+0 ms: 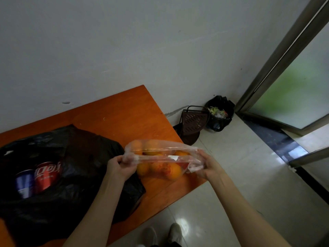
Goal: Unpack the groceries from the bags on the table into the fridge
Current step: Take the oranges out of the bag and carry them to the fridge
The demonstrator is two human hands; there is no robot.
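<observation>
A clear plastic bag [160, 150] with several oranges [173, 171] inside rests on the right corner of the orange wooden table [124, 118]. My left hand [121, 167] grips the bag's left edge and my right hand [207, 166] grips its right edge, so the mouth is stretched between them. To the left lies a black plastic bag [80, 157], open, with a red can [47, 175] and a blue can [25, 184] showing inside. The fridge is out of view.
The table stands against a pale wall. On the tiled floor beyond the corner stand a brown slotted dustpan [194, 120] and a bin lined in black [219, 113], full of rubbish. A metal-framed frosted glass door [293, 86] is at the right. My shoes [163, 234] show below.
</observation>
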